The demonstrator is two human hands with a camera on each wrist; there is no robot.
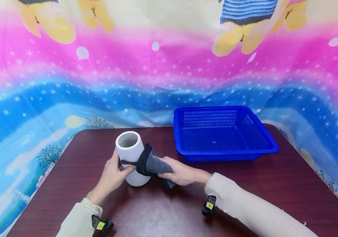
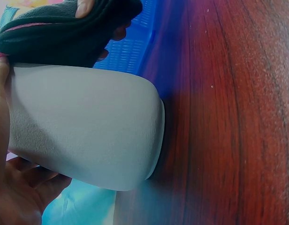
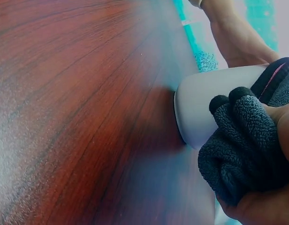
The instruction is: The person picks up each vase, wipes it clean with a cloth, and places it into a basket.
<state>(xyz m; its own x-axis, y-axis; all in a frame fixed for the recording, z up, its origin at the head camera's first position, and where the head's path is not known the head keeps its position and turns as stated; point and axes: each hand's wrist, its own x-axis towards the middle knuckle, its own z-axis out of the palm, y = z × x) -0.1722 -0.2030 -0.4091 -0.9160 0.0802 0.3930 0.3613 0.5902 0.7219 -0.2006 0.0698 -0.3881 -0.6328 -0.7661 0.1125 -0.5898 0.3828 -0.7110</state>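
One vase [image 1: 131, 154], left hand [image 1: 114, 174] gripping it, cloth [image 1: 156, 164] in right hand [image 1: 183, 171]

Grey cloth [image 1: 157, 164] against white vase [image 1: 131, 154]

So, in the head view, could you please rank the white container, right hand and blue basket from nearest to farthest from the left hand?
1. White container: held by the left hand.
2. Right hand: right of the container.
3. Blue basket: back right.

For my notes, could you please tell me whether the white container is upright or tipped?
Upright: the white container stands with its round mouth facing up and its base toward the table.
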